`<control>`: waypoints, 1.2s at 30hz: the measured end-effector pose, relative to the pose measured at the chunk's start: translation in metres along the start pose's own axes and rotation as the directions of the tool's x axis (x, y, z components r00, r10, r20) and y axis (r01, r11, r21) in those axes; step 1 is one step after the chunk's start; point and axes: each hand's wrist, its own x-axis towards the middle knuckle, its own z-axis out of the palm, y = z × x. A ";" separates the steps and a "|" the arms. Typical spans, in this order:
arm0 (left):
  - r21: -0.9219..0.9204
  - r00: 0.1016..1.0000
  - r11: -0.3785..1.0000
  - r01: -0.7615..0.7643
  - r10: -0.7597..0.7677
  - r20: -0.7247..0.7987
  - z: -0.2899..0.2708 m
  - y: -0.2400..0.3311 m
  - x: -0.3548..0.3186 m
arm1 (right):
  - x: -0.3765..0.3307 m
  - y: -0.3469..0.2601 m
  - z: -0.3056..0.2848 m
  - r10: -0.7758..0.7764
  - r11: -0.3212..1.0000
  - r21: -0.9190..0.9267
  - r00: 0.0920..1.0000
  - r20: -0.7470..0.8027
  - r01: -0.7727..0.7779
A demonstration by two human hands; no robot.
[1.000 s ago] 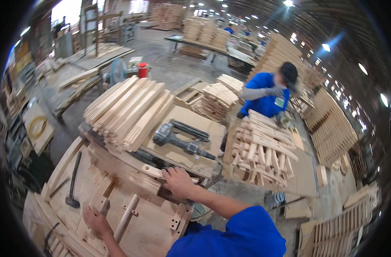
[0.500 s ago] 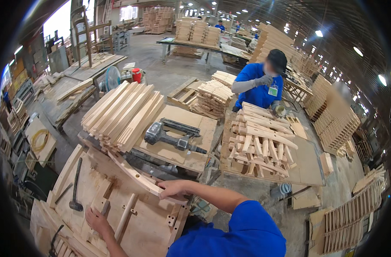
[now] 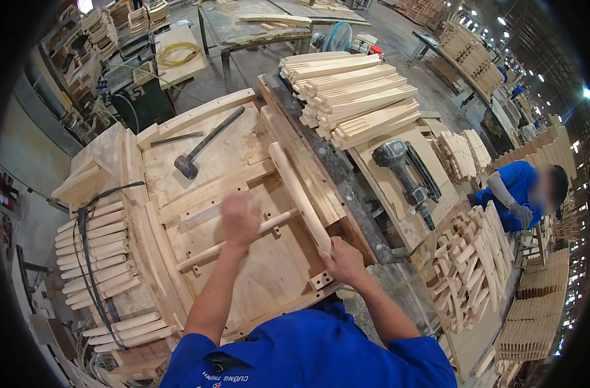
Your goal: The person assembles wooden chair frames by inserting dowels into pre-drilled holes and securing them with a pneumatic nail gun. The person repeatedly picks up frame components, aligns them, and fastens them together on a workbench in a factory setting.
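I see left hand (image 3: 240,220) blurred over the thin rail (image 3: 237,240) on the jig surface (image 3: 269,271), grip state unclear. Right hand (image 3: 344,260) clamped on curved leg (image 3: 299,194) end. Hammer (image 3: 208,143) lies apart.

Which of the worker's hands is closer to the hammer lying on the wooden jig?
Left. The left hand is over the round dowel, just below the hammer. The right hand grips the curved wooden piece's near end, farther off.

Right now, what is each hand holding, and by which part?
The right hand grips the near end of the long rounded wooden rail. The left hand, blurred, rests on the thin wooden crosspiece near its middle; a closed grip cannot be told.
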 end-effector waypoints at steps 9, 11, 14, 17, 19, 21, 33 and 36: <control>0.027 0.942 0.995 -0.091 0.077 0.327 0.032 0.038 -0.014 | 0.023 -0.004 0.019 -0.007 0.998 -0.058 0.999 -0.038 0.004; 0.048 0.932 0.993 -0.106 0.082 0.354 0.034 0.034 -0.014 | 0.027 -0.005 0.023 -0.002 0.998 -0.064 0.999 -0.035 0.000; 0.048 0.926 0.992 -0.120 0.094 0.366 0.036 0.029 -0.014 | 0.030 -0.003 0.028 -0.024 0.998 -0.051 0.999 -0.048 0.021; 0.054 0.927 0.991 -0.118 0.091 0.364 0.039 0.029 -0.013 | 0.030 0.003 0.030 -0.053 0.998 -0.022 0.998 -0.044 0.052; 0.066 0.927 0.992 -0.107 0.076 0.366 0.038 0.030 -0.014 | 0.030 0.005 0.032 -0.068 0.998 0.000 0.997 -0.031 0.068; 0.087 0.932 0.990 -0.115 0.077 0.354 0.038 0.029 -0.015 | 0.032 0.011 0.030 -0.091 0.996 0.005 0.995 -0.035 0.091; 0.066 0.929 0.995 -0.070 0.041 0.368 0.035 0.030 -0.014 | 0.032 0.005 0.032 -0.103 0.995 0.009 0.995 -0.011 0.103; 0.036 0.935 0.996 -0.077 0.059 0.351 0.032 0.027 -0.002 | 0.033 0.005 0.029 -0.096 0.995 0.004 0.995 -0.003 0.096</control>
